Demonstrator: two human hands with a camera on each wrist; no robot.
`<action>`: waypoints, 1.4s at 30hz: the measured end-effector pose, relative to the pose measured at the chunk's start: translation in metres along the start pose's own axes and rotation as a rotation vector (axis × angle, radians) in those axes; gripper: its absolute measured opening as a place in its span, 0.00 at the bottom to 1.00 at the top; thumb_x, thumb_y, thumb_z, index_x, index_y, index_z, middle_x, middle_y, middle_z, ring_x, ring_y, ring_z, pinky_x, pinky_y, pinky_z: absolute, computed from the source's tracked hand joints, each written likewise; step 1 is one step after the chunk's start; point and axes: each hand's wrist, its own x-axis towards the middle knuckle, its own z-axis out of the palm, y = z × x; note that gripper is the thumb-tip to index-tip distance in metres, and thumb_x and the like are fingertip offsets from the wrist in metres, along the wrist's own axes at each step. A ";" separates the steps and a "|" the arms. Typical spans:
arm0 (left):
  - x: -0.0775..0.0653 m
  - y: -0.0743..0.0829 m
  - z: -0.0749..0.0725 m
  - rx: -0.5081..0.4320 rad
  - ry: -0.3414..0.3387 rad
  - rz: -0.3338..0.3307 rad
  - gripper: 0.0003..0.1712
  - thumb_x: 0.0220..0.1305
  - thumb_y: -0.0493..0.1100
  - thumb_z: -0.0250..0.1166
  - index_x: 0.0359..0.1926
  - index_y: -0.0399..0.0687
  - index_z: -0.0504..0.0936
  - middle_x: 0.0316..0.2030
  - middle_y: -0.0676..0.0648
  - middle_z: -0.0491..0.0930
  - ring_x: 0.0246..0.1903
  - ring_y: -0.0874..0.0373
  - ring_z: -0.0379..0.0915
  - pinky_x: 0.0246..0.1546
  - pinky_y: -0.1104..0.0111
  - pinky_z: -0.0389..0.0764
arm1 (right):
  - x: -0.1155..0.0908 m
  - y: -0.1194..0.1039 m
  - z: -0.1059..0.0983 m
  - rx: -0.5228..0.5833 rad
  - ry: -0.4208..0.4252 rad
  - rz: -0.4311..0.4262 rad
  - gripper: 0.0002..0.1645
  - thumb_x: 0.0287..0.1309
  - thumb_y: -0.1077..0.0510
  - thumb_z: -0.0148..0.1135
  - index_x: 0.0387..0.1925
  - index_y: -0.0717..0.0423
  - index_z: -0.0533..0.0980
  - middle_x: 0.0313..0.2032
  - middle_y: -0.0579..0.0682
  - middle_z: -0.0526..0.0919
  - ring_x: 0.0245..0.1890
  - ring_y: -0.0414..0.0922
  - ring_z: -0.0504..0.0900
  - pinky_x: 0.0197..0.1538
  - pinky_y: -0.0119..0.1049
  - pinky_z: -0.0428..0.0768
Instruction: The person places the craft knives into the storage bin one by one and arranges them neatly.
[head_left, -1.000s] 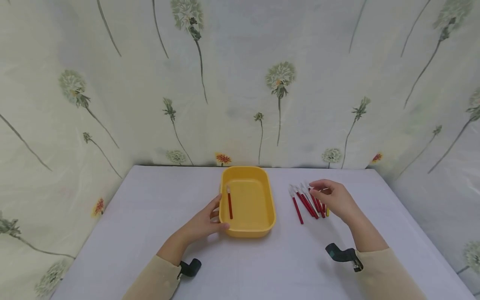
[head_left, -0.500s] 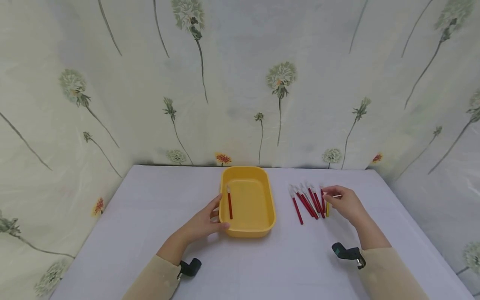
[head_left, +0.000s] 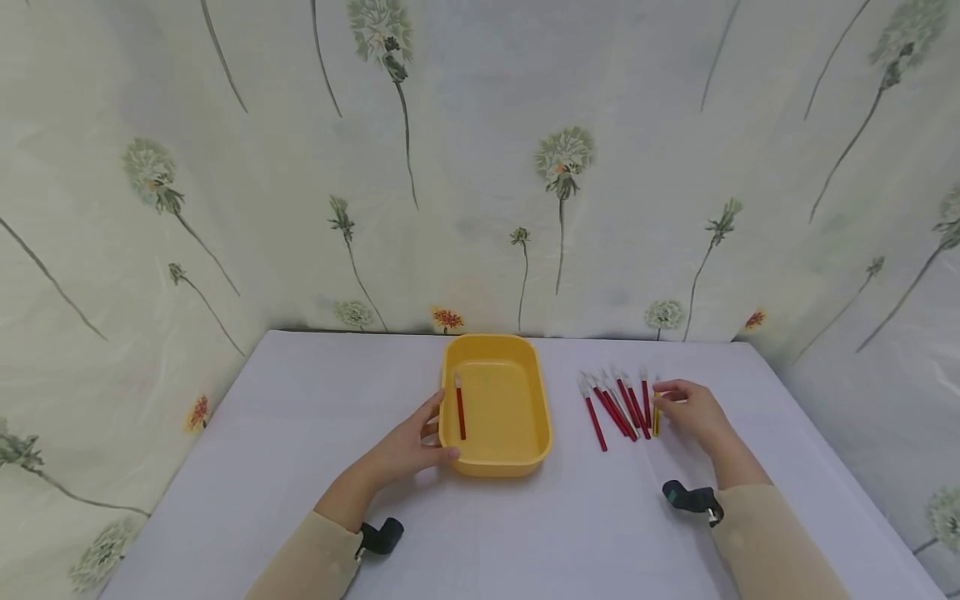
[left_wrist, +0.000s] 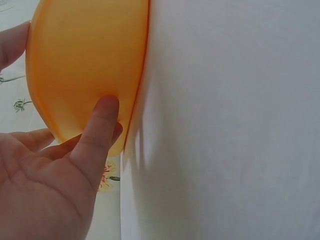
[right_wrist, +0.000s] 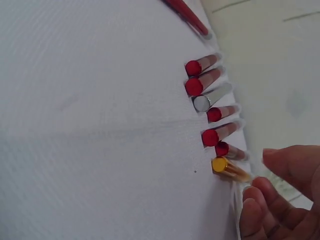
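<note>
"Eight slim sticks (head_left: 596, 425) are seen in the head view, laid on the white table (head_left: 480, 542); most are red, and a yellow stick (head_left: 657, 425) is placed rightmost. What is found around them?"

"The table is backed by a cloth (head_left: 465, 258) printed with dandelions. Beige sleeves (head_left: 303, 562) and black wrist devices (head_left: 381, 536) are worn on both arms. The upper part of the yellow stick is partly covered by the right hand (head_left: 696, 410)."

"And the container?"

"A yellow tray (head_left: 502, 408) is set left of the row, with one red stick (head_left: 461, 412) laid lengthwise inside, near its left wall. The tray is grasped at its left side by the left hand (head_left: 411, 440)."

"In the left wrist view?"

"The outer wall is touched by the fingers."

"And the right wrist view?"

"A silver stick (right_wrist: 201, 103) is shown among the red ones. The right thumb and fingers are held apart by the yellow stick's far end; whether it is touched cannot be told."
</note>
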 end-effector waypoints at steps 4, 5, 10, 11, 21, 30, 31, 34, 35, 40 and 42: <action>0.000 0.000 0.001 -0.001 0.000 -0.005 0.60 0.56 0.59 0.75 0.80 0.63 0.45 0.76 0.47 0.55 0.70 0.47 0.61 0.64 0.51 0.72 | 0.004 0.004 0.001 0.006 -0.018 0.036 0.23 0.71 0.56 0.58 0.61 0.66 0.72 0.53 0.69 0.76 0.43 0.53 0.79 0.38 0.37 0.79; 0.000 0.000 0.001 0.001 0.000 -0.008 0.60 0.56 0.59 0.75 0.80 0.64 0.46 0.76 0.47 0.55 0.70 0.47 0.61 0.64 0.51 0.72 | 0.005 0.005 0.002 0.008 -0.019 0.039 0.23 0.70 0.57 0.58 0.61 0.66 0.72 0.52 0.69 0.76 0.43 0.53 0.79 0.38 0.36 0.79; -0.001 0.001 0.001 0.009 0.005 -0.017 0.61 0.55 0.59 0.75 0.80 0.65 0.46 0.76 0.48 0.55 0.70 0.48 0.62 0.64 0.51 0.72 | 0.012 0.012 0.005 0.001 -0.013 0.056 0.23 0.69 0.57 0.59 0.60 0.66 0.73 0.49 0.66 0.78 0.40 0.51 0.78 0.36 0.36 0.78; -0.001 0.001 0.001 0.011 0.006 -0.017 0.61 0.56 0.59 0.75 0.80 0.64 0.46 0.76 0.48 0.55 0.70 0.47 0.62 0.63 0.51 0.72 | 0.013 0.014 0.005 -0.002 -0.013 0.056 0.23 0.69 0.57 0.60 0.60 0.66 0.73 0.48 0.66 0.78 0.40 0.51 0.78 0.36 0.35 0.78; 0.000 0.002 0.000 0.023 0.005 -0.031 0.61 0.54 0.60 0.75 0.80 0.66 0.46 0.76 0.48 0.56 0.70 0.47 0.62 0.64 0.50 0.72 | 0.020 0.018 0.002 -0.028 -0.036 0.082 0.28 0.65 0.54 0.65 0.61 0.65 0.73 0.52 0.68 0.78 0.42 0.52 0.78 0.39 0.37 0.78; 0.000 0.001 0.001 0.012 0.006 -0.031 0.62 0.54 0.60 0.76 0.80 0.65 0.46 0.76 0.47 0.56 0.70 0.46 0.61 0.64 0.49 0.71 | 0.022 0.012 -0.003 -0.120 -0.052 0.085 0.29 0.63 0.51 0.66 0.60 0.64 0.75 0.48 0.67 0.80 0.44 0.57 0.79 0.46 0.50 0.77; 0.000 0.001 0.001 0.014 0.007 -0.032 0.62 0.54 0.60 0.76 0.80 0.66 0.46 0.76 0.48 0.56 0.70 0.47 0.62 0.64 0.50 0.71 | 0.022 0.012 -0.003 -0.129 -0.050 0.082 0.29 0.63 0.51 0.66 0.60 0.64 0.75 0.47 0.66 0.81 0.43 0.57 0.79 0.46 0.50 0.76; 0.000 0.001 0.001 0.021 0.007 -0.032 0.62 0.53 0.60 0.76 0.80 0.66 0.46 0.76 0.48 0.56 0.70 0.47 0.62 0.63 0.50 0.72 | 0.022 0.013 -0.003 -0.123 -0.042 0.085 0.29 0.63 0.52 0.65 0.60 0.64 0.75 0.46 0.65 0.81 0.42 0.55 0.79 0.45 0.48 0.76; 0.000 0.001 0.001 0.023 0.007 -0.031 0.62 0.53 0.60 0.76 0.80 0.66 0.46 0.76 0.48 0.56 0.70 0.47 0.62 0.63 0.50 0.72 | 0.022 0.014 -0.003 -0.112 -0.040 0.086 0.29 0.63 0.52 0.65 0.60 0.64 0.75 0.45 0.65 0.81 0.41 0.54 0.79 0.44 0.47 0.77; 0.001 0.000 0.000 0.022 0.008 -0.030 0.63 0.52 0.61 0.76 0.80 0.66 0.46 0.76 0.49 0.55 0.70 0.48 0.62 0.63 0.50 0.72 | 0.021 0.019 -0.001 -0.053 -0.027 0.073 0.28 0.64 0.55 0.65 0.61 0.66 0.73 0.42 0.62 0.82 0.37 0.49 0.81 0.38 0.39 0.77; 0.001 -0.001 0.000 0.017 0.007 -0.024 0.63 0.52 0.62 0.76 0.80 0.66 0.46 0.76 0.48 0.55 0.70 0.47 0.62 0.63 0.50 0.72 | 0.021 0.020 -0.001 -0.033 -0.019 0.064 0.28 0.65 0.55 0.64 0.61 0.66 0.73 0.42 0.62 0.83 0.36 0.47 0.81 0.37 0.36 0.77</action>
